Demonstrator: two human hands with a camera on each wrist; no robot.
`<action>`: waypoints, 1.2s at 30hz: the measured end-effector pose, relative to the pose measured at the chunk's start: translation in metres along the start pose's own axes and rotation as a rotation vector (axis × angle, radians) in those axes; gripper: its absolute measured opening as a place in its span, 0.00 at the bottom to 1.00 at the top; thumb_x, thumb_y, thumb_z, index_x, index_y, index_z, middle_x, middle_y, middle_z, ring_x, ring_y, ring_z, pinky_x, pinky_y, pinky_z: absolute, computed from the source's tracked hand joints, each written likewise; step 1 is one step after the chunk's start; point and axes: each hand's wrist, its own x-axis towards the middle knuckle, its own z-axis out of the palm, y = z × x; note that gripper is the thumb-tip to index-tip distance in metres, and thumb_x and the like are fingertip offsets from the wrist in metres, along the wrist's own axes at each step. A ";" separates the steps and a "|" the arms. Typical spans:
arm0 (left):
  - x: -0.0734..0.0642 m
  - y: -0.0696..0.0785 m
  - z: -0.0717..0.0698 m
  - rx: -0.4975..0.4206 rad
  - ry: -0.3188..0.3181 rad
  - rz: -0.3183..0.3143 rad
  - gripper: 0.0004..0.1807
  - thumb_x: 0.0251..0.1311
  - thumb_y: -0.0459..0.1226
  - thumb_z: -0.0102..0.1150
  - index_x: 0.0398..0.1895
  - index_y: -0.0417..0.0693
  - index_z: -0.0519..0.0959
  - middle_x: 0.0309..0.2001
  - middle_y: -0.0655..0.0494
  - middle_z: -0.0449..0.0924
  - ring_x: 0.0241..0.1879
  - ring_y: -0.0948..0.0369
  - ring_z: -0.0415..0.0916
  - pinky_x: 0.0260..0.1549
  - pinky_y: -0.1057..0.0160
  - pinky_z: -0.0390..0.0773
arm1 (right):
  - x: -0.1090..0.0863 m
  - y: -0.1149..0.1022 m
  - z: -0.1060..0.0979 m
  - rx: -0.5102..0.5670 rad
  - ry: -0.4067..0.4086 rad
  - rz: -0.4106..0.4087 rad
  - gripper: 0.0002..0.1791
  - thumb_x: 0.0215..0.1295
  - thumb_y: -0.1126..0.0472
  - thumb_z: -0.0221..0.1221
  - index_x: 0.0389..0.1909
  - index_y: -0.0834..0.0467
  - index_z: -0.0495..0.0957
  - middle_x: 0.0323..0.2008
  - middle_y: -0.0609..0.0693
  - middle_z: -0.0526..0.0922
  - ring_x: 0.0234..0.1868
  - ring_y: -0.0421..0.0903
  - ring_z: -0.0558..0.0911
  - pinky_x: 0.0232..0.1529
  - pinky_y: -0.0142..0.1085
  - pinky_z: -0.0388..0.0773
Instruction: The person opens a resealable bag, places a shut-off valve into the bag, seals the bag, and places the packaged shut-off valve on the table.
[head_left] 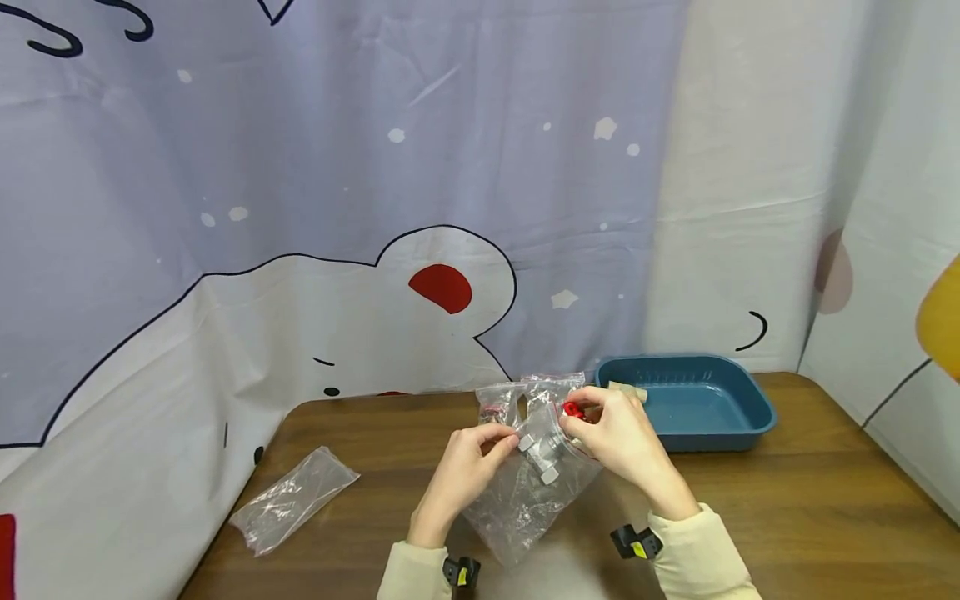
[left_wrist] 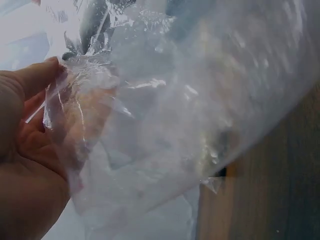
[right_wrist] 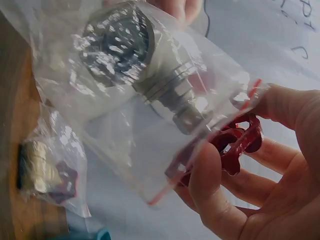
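Note:
My left hand (head_left: 465, 467) pinches the edge of a clear zip-lock bag (head_left: 513, 525), which hangs in front of me over the table. Inside the bag a silvery metal valve fitting (right_wrist: 172, 95) shows through the plastic, with a round dark face at one end. At the bag's red-striped mouth, my right hand (head_left: 618, 433) holds a red valve handwheel (right_wrist: 240, 140) between thumb and fingers, next to the zip edge. Wrinkled plastic fills most of the left wrist view, with the left thumb and fingers (left_wrist: 35, 80) at its edge.
A blue tray (head_left: 705, 443) stands at the back right. Behind the hands are more clear bags (head_left: 555, 385); in the right wrist view one holds a brass fitting (right_wrist: 37, 167) and a dark red handwheel. A flat clear bag (head_left: 296, 500) lies at the left. A printed curtain (head_left: 450, 167) hangs behind.

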 end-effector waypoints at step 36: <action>0.002 0.012 0.009 -0.326 -0.003 -0.139 0.13 0.72 0.37 0.52 0.45 0.40 0.84 0.39 0.54 0.84 0.38 0.66 0.75 0.38 0.67 0.74 | -0.014 -0.031 0.026 -0.101 -0.064 -0.306 0.11 0.46 0.60 0.71 0.34 0.50 0.84 0.29 0.38 0.81 0.29 0.38 0.76 0.30 0.32 0.74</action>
